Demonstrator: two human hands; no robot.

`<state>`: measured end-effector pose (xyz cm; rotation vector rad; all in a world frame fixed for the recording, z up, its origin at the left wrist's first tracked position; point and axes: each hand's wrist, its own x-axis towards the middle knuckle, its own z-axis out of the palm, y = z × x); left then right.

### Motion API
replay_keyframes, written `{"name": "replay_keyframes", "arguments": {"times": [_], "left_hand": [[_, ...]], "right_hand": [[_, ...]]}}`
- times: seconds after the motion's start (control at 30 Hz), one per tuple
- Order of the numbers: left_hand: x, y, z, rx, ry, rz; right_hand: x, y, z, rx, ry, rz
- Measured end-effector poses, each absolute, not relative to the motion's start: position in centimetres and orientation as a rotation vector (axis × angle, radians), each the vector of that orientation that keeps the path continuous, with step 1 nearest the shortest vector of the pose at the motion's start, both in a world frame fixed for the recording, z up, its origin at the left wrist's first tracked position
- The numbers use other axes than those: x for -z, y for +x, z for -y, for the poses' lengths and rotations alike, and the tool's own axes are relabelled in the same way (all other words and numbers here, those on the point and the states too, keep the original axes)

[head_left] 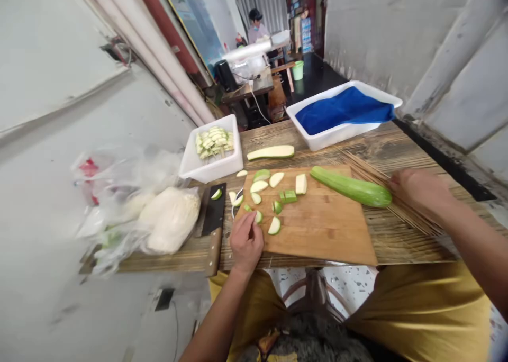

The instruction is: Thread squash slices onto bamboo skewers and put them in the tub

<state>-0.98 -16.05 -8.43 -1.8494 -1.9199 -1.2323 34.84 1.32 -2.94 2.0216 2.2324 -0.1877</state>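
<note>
My left hand [246, 241] rests at the left edge of a wooden cutting board [325, 227], fingers curled together beside a small zucchini slice [259, 217]. Whatever it pinches, if anything, is hidden. Over to the right, my right hand [418, 192] closes its fingers on a bundle of thin bamboo skewers [408, 219] on the table; how many it grips cannot be made out. A whole green zucchini [353, 186] lies across the board's upper right. Several cut pieces, among them a pale chunk [301, 183] and a half-round slice [274, 225], are scattered over the board's left half.
A cleaver [214, 219] lies left of the board, a zucchini slice on its blade. Behind are a white bin [212, 172] of skewered slices, a halved zucchini [271, 152] and a white tub [329, 139] with blue cloth [345, 110]. Plastic bags [159, 219] crowd the left. A person [257, 29] sits farther back.
</note>
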Motion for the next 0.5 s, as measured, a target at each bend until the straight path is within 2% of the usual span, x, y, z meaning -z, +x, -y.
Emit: {"name": "replay_keyframes", "arguments": {"times": [0.33,0.43,0.5], "left_hand": [[7.0,-1.0,16.6,1.327,-1.849,2.089],[6.1,-1.5,16.2,1.292,-1.845,2.084],[5.6,-2.1,15.5,1.239,-1.813,2.071]], "right_hand": [[2.6,36.6,-1.8,0.010,2.085,-2.270],[1.5,36.0,0.2,-0.151,2.259,-2.415],[0.7,34.7,2.6,-0.086,2.436,-2.620]]}}
